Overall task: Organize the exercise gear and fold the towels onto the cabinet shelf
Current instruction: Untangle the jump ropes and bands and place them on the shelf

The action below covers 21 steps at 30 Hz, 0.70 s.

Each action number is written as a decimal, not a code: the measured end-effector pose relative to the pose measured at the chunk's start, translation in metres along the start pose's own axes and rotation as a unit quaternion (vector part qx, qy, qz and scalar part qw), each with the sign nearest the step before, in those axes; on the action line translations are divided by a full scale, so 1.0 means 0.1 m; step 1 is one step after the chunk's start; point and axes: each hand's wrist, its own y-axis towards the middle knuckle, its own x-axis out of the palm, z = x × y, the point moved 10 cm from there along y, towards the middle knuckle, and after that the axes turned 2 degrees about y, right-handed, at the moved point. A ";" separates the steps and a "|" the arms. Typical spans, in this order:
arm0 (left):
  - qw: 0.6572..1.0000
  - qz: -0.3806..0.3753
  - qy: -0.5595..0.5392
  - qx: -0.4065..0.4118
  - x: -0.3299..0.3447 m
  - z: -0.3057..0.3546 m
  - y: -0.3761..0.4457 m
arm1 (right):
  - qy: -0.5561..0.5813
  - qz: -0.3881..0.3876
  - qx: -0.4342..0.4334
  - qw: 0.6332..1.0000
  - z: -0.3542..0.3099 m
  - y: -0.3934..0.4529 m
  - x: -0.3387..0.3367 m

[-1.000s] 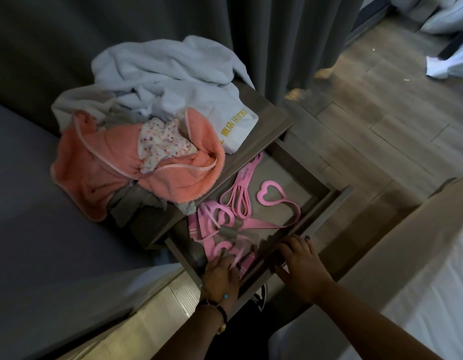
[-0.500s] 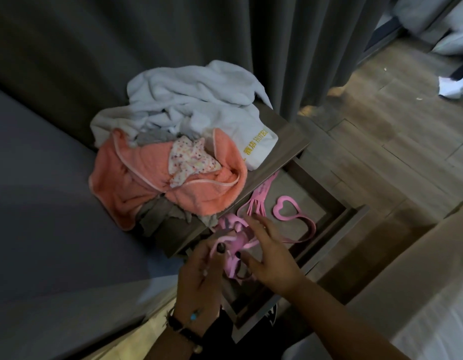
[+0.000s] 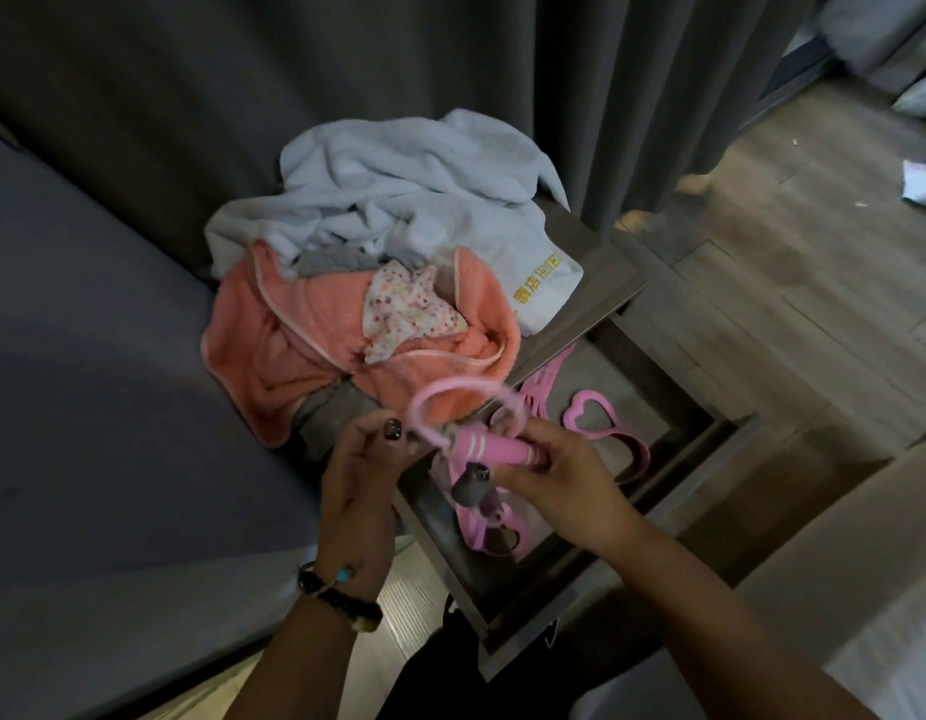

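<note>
1. The cabinet stood beside the curtain with its drawer pulled out; no folded towel lay anywhere in view.
2. The white towel, the orange towel and a spotted cloth lay crumpled on top, so the folding looked wholly undone.
3. Pink resistance bands lay loose in the drawer.
4. The right hand gripped the jump rope handle above the drawer.
5. The left hand pinched the pink cord; the gear sorting seemed barely started.
</note>
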 end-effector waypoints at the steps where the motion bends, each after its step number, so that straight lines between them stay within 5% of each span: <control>1: 0.999 -0.012 -0.018 -0.031 0.03 -0.09 0.07 | 0.021 0.004 0.004 1.000 -0.08 0.02 -0.05; 3: 0.994 -0.058 0.015 -0.094 0.18 -0.28 0.13 | 0.059 0.013 0.014 0.998 -0.22 0.06 -0.14; 9: 0.979 -0.166 0.095 -0.069 0.66 -0.31 -0.01 | 0.209 0.048 0.019 0.977 -0.56 0.13 -0.29; 15: 0.958 -0.216 0.145 -0.117 0.75 -0.52 -0.15 | -0.019 0.166 -0.068 0.984 -0.51 0.05 -0.54; 18: 0.963 -0.152 0.161 -0.152 0.56 -0.62 -0.17 | -0.103 0.145 -0.112 0.978 -0.45 -0.03 -0.47; 21: 0.967 -0.063 -0.001 -0.248 0.39 -0.71 -0.20 | -0.171 0.108 -0.146 0.968 -0.45 -0.08 -0.41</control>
